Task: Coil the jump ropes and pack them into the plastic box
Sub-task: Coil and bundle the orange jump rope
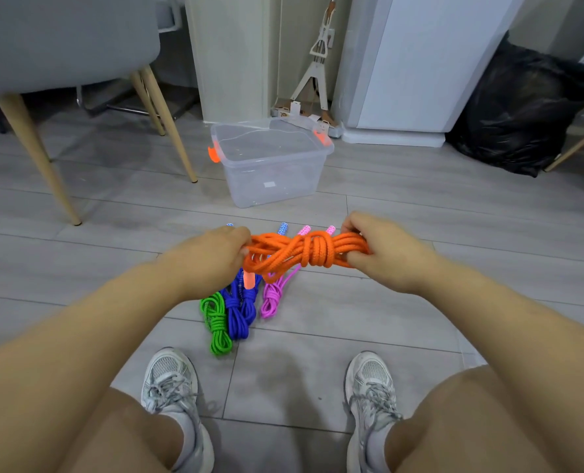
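Grey floor [420,216]; green rope [217,322], blue rope [239,310], pink rope [271,298], plastic box [270,179]

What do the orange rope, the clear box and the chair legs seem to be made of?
The orange rope looks like braided synthetic cord, matte: a woven pattern shows on its strands. The box looks like clear glossy plastic: the floor shows through its walls. The chair legs look like pale smooth wood, though painted metal is possible.
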Available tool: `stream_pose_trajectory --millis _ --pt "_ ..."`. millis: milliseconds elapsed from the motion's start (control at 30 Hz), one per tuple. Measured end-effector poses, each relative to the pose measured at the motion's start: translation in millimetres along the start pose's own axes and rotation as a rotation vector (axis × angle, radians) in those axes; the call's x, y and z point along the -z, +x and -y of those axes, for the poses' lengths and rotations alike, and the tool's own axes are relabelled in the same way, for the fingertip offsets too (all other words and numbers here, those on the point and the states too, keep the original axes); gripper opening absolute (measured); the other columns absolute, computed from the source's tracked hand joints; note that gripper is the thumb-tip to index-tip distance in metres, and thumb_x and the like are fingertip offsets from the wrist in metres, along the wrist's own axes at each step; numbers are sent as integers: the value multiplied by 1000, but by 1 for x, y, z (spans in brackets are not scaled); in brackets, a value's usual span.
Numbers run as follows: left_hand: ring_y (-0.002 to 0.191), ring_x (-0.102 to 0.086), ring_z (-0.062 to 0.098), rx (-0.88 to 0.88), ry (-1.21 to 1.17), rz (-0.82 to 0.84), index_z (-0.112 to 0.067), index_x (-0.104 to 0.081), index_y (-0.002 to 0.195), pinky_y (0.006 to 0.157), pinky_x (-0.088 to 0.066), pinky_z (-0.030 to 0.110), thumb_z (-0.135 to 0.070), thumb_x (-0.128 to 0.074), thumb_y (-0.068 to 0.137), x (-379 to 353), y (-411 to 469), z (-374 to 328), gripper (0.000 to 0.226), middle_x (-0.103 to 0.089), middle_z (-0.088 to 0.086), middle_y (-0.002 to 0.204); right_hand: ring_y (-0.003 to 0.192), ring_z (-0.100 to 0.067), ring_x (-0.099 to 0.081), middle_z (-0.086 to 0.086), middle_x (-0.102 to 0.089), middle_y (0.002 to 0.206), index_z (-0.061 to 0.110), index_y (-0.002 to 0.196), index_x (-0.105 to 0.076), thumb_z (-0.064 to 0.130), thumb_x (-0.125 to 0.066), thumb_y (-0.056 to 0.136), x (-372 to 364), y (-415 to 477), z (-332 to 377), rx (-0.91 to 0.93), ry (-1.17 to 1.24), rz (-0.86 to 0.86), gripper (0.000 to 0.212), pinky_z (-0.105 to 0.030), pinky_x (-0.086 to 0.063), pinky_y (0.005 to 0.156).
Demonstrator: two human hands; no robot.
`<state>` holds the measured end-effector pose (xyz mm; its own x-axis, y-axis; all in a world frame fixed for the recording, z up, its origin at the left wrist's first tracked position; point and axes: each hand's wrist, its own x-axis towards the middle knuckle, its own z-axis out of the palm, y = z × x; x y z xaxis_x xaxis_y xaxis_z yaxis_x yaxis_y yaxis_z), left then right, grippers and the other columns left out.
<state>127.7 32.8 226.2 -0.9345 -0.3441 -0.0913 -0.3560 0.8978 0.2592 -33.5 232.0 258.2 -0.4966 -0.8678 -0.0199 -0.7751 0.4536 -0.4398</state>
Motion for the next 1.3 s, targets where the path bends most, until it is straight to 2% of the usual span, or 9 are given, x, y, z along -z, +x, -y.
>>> stream_pose_trajectory --millis 100,200,333,500,700,867,1000,1100,1300 --pt "99 -52 24 -20 -22 -4 -17 -52 110 81 -40 33 -27 -36 100 1 -2 -8 22 -57 3 107 76 -13 -48 6 -55 84 18 96 -57 14 -57 80 -3 -2 6 24 68 -33 16 -25 -39 64" --pt "85 -49 21 -36 -32 -6 -23 -48 92 71 -37 32 -33 -36 99 0 -2 -12 18 -55 0 93 81 -21 -51 -2 -58 86 11 92 -58 13 -54 81 -5 -1 5 19 -22 -33 12 -34 -43 70" --pt "72 -48 20 3 -102 -60 -25 -43 78 59 -32 32 -45 -39 96 3 -1 -4 27 -49 -5 70 75 -20 -48 4 -50 76 18 83 -52 14 -54 82 0 -1 -1 -36 -52 -39 5 -32 -39 64" --pt "70 -47 23 1 -97 -50 -27 -36 67 59 -31 32 -46 -36 96 4 -4 5 35 -47 -4 66 82 -20 -50 5 -49 88 27 83 -49 17 -54 80 6 -9 -16 -27 -112 -25 11 -39 -46 75" --pt "71 -49 24 16 -107 -55 -21 -48 81 66 -41 35 -44 -37 95 7 -7 22 29 -51 0 69 83 -18 -50 14 -43 85 44 81 -39 27 -47 82 12 -25 -30 -14 -167 -16 18 -39 -45 73" --pt "80 -45 22 -9 -32 -34 -20 -52 96 67 -32 31 -35 -36 99 -8 2 9 22 -48 -1 83 73 -22 -51 5 -53 77 28 76 -51 11 -55 84 11 -22 -25 -74 70 -92 19 -32 -43 65" --pt "92 -50 26 -79 -22 -49 -9 -61 105 79 -34 31 -24 -42 99 -15 8 7 24 -53 6 96 71 -22 -58 -2 -59 77 21 80 -58 8 -56 85 19 -18 -17 -151 314 -138 14 -34 -54 65" --pt "104 -52 25 -130 44 -31 -11 -66 107 86 -38 32 -23 -46 98 -20 9 7 25 -56 7 108 70 -16 -57 0 -60 78 25 77 -57 7 -57 85 22 -18 -13 -156 334 -111 20 -28 -53 63" --pt "107 -53 21 -55 97 -9 -21 -67 109 84 -42 33 -30 -47 97 -20 6 15 25 -59 1 107 72 -17 -57 -6 -58 87 12 84 -63 8 -62 82 26 -30 -16 -129 291 -31 4 -32 -55 65"
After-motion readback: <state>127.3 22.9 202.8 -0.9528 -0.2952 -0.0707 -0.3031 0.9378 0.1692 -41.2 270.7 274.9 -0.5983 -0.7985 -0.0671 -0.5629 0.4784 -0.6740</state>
